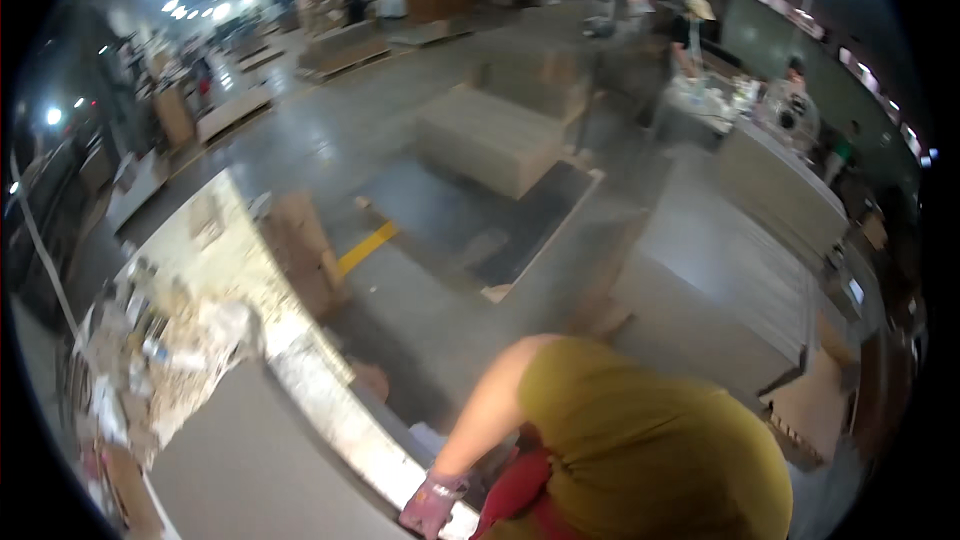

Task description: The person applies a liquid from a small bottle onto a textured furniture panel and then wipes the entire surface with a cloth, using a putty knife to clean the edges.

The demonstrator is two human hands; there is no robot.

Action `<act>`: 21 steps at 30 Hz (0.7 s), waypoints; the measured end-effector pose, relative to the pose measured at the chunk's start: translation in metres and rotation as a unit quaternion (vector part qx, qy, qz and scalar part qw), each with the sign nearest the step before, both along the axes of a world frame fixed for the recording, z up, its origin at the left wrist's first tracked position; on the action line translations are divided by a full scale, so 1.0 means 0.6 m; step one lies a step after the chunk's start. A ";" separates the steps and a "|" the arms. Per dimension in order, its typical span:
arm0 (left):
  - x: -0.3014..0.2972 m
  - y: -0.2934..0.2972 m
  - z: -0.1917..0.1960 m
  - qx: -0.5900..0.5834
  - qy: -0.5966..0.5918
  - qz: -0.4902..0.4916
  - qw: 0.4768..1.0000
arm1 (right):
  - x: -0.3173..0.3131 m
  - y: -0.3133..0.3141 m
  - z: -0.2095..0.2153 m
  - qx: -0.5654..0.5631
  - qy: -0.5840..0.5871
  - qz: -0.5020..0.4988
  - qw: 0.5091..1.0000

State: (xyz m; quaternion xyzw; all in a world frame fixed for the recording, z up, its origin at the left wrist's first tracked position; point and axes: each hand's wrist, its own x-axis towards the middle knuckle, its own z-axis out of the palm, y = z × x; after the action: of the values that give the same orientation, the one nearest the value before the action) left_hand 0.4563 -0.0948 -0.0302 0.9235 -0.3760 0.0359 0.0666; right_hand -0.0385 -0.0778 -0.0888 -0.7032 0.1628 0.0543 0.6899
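Note:
My right hand (430, 508), in a dark pink glove, is low in the head view beside the edge of a large grey panel (260, 460). Its fingers look closed and point down at the panel's edge; what they grip is partly cut off by the frame. My bare forearm runs down to it from a yellow-green sleeve (640, 420). Some red cloth (517, 492) hangs beside the arm. A pale, worn strip of tabletop (330, 395) runs along the panel's far side. No part of my left hand shows.
Crumpled wrap and litter (190, 350) lie left of the panel. Across the floor stand a stack of boards (490, 140) and a dark sheet (450, 205). A large grey stack (700, 290) is at the right. People work near a fan (788, 120) farther back.

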 end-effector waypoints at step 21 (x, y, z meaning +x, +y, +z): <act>0.043 0.134 -0.037 0.010 -0.101 0.167 0.981 | 0.033 -0.659 0.154 -0.040 -0.110 -0.398 0.910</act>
State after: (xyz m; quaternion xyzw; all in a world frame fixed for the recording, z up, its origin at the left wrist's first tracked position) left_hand 0.4823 -0.0141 -0.0521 0.9656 -0.2212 0.1358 0.0125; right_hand -0.0185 -0.4732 0.0034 -0.6086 0.3549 -0.3091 0.6388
